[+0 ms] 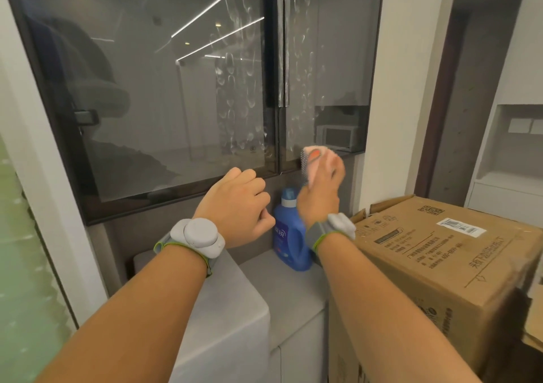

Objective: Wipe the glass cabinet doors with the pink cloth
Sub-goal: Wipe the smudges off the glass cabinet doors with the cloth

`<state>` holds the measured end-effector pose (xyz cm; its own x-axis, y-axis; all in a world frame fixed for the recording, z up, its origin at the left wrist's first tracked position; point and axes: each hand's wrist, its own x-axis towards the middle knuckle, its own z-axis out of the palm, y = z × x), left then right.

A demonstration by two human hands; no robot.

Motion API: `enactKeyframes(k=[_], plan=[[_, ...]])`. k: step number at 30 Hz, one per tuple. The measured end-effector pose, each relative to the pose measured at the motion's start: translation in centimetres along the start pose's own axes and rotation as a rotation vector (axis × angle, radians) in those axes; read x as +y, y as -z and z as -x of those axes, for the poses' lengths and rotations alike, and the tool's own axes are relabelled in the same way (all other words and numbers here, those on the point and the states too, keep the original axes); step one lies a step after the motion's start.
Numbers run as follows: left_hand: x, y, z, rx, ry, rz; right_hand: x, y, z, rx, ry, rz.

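Note:
Two dark glass cabinet doors fill the upper view: the wide left door (152, 88) and the narrower right door (332, 59), both streaked with white smears near the centre seam. My right hand (320, 194) grips the pink cloth (318, 159) and holds it against the bottom edge of the right door; the hand is motion-blurred. My left hand (238, 206) is curled into a loose fist with nothing in it, hovering just below the left door's lower frame.
A blue detergent bottle (289, 235) stands on the grey countertop (282, 294) between my wrists. A large cardboard box (440, 265) sits at the right, close under my right forearm. A vertical handle (283, 47) runs along the door seam.

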<state>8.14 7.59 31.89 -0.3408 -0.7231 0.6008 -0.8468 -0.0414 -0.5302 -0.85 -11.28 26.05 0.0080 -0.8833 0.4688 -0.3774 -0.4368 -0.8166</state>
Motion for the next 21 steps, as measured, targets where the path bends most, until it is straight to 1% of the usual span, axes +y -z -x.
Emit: enactKeyframes(k=[1, 3, 6, 8, 10, 12, 13, 17, 19, 21], plan=[[0.0, 0.0, 0.1, 0.002, 0.003, 0.007, -0.5, 0.3, -1.0, 0.044, -0.026, -0.017], [-0.1, 0.1, -0.1, 0.005, 0.007, 0.01, -1.5, 0.4, -2.3, 0.118, 0.025, 0.007], [-0.1, 0.1, 0.0, -0.008, 0.008, 0.004, -2.5, -0.2, -1.6, 0.145, 0.118, 0.053], [-0.2, 0.1, 0.3, -0.011, 0.022, 0.01, -2.3, -0.5, 0.6, 0.15, 0.287, 0.112], [-0.7, 0.2, 0.1, -0.008, 0.03, 0.007, -1.8, -0.5, 2.5, 0.137, 0.517, 0.148], [-0.4, 0.7, -0.5, 0.008, 0.021, 0.001, -1.1, 0.9, 3.4, 0.127, 0.648, 0.15], [-0.3, 0.8, -0.7, 0.016, 0.016, -0.002, -1.1, 1.4, 3.6, 0.107, 0.644, 0.146], [-0.2, 0.1, -0.4, 0.015, 0.023, 0.025, -2.2, 1.5, 3.6, -0.021, 0.486, 0.058], [-0.1, 0.2, -0.1, -0.007, 0.023, 0.052, -3.0, 1.3, 3.9, -0.033, 0.499, 0.148], [-0.1, 0.7, -0.3, -0.012, 0.024, 0.112, -3.4, 1.3, 4.3, -0.038, 0.576, 0.186]])
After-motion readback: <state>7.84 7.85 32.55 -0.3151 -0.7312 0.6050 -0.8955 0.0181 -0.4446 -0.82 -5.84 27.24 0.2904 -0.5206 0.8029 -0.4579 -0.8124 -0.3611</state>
